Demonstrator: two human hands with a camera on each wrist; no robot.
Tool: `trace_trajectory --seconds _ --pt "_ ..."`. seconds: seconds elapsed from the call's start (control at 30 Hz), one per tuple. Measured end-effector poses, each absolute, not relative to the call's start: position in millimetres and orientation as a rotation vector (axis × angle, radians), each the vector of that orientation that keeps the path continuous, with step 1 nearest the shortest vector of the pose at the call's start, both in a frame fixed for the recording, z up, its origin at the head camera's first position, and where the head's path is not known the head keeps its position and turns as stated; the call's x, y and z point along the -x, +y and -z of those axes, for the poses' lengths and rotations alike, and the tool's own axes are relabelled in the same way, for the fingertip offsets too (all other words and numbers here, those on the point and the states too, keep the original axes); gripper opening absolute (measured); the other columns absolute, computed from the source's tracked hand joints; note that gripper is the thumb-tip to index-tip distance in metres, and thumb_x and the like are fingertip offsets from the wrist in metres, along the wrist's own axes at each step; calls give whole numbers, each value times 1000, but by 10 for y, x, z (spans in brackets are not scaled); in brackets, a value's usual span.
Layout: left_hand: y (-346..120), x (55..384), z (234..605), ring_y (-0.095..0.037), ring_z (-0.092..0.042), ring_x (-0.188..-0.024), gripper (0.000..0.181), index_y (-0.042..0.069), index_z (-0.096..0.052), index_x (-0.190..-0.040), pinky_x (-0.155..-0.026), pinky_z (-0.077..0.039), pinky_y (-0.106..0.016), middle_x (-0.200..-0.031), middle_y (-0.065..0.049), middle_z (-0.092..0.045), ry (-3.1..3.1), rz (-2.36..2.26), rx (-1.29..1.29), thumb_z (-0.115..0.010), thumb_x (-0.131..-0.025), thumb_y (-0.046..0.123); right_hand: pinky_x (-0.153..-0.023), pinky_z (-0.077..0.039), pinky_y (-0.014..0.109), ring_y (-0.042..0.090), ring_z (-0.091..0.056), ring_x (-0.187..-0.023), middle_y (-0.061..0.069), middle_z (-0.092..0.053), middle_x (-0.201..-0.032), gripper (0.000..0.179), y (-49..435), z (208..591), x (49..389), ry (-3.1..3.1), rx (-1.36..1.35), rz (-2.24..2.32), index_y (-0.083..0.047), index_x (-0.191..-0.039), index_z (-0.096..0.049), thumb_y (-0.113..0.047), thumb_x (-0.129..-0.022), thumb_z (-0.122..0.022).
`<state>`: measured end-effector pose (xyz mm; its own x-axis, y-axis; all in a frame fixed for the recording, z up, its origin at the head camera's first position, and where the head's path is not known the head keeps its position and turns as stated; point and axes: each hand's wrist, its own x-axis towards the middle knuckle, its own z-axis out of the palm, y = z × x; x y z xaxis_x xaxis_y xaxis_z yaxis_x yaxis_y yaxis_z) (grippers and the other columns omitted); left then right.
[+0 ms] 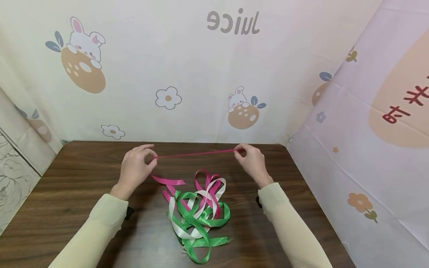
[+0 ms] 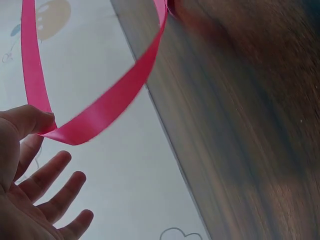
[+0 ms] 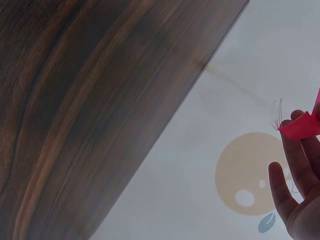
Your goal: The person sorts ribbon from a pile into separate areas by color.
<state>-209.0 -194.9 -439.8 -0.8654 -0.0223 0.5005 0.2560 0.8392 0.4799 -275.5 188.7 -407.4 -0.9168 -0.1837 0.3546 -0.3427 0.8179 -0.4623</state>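
A narrow pink ribbon [image 1: 196, 153] stretches almost edge-on between both hands, above the far part of the table. My left hand [image 1: 135, 168] pinches it between thumb and index finger, the other fingers spread. In the left wrist view the pink ribbon [image 2: 102, 117] bends at that pinch, and a length runs back from it. Its frayed end [image 3: 297, 127] pokes out from the fingers of my right hand [image 1: 253, 162], which pinches it. Below, between the forearms, lies a loose tangle of green ribbon [image 1: 218, 223], white ribbon [image 1: 172, 207] and more pink ribbon [image 1: 169, 181].
The dark wood-grain table [image 1: 77, 186] ends at a far edge just behind the hands. A patterned white cloth [image 1: 197, 67] hangs behind it, and another cloth [image 1: 338, 149] runs along the right side.
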Motion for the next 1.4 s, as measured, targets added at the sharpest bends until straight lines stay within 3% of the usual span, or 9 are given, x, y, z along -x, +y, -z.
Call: trace_trajectory --seconds 0.3,0.5,0.73,1.17,1.23,1.4 --pt "-2059 2124 4389 -43 -65 -121 6 6 -76 -92 -107 -45 -65 -130 -18 -71 -2516 754 138 -77 -86 6 -80 -52 52 26 -70 -88 7 -78 -103 13 2019 4103 2854 -2730 -325 -755 -15 -104 -75 -25 -98 -69" --pt "-2159 2127 4402 -43 -65 -119 6 6 -76 -93 -106 -45 -66 -130 -17 -71 -2526 762 107 -75 -87 5 -77 -51 51 27 -69 -86 8 -78 -103 15 2110 4138 2918 -2737 -307 -747 -16 -105 -75 -27 -98 -68" --pt "-2304 2125 4420 -44 -66 -114 5 6 -76 -93 -97 -50 -63 -128 -18 -72 -2533 765 94 -75 -88 7 -82 -50 54 28 -69 -90 9 -77 -105 17 2236 4190 2981 -2781 -259 -772 -16 -108 -74 -28 -100 -65" --pt "-2588 2094 4545 -43 -67 -115 6 6 -75 -96 -88 -53 -60 -129 -18 -71 -2595 799 41 -73 -91 10 -76 -49 46 27 -65 -85 11 -76 -107 19 2332 4289 3050 -2822 -197 -805 -14 -110 -73 -28 -101 -63" --pt "-2632 2094 4564 -42 -68 -111 6 7 -75 -96 -83 -54 -59 -126 -18 -72 -2607 810 33 -73 -92 11 -75 -48 44 27 -65 -85 12 -76 -107 19 2344 4302 3065 -2830 -189 -801 -14 -111 -73 -28 -101 -63" --pt "-2747 2122 4595 -30 -64 -79 8 9 -75 -99 -71 -50 -44 -114 -18 -75 -2643 867 10 -74 -94 15 -72 -47 40 26 -64 -84 11 -76 -107 19 2365 4328 3128 -2843 -171 -795 -14 -110 -73 -28 -101 -63"
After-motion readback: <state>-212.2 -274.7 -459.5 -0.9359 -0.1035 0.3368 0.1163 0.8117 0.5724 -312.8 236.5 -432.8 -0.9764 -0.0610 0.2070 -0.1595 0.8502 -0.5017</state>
